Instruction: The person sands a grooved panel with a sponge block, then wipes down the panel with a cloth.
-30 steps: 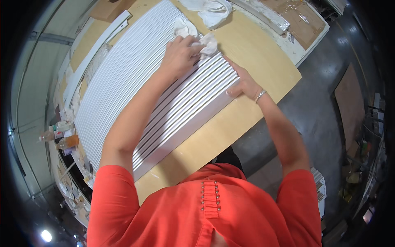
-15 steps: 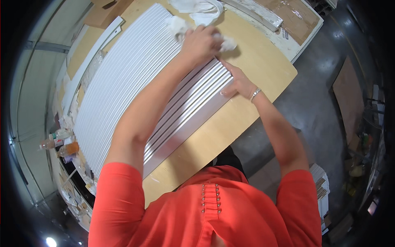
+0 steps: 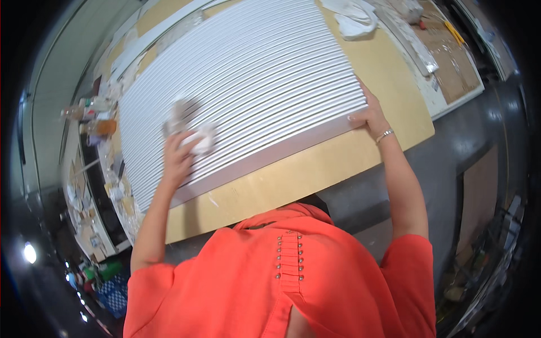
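Note:
A wide slab of silvery-white long strips, set side by side like ribs, lies on the pale yellow tabletop. My left hand presses a white cloth onto the strips near their left end. The fingers are bent over the cloth, which is blurred by motion. At the right end of the slab my right hand grips the near corner, thumb on the front side and fingers round the end; part of the fingers is hidden behind the strips.
Another white cloth lies at the far right of the table. Beyond it are a long pale bar and a brown cardboard sheet. A bottle of orange liquid stands past the left end. Grey floor borders the table at right.
My left hand has swept the cloth from the strips' right end across to their left end. My right hand stays at the right corner. The view has turned, showing the slab more level.

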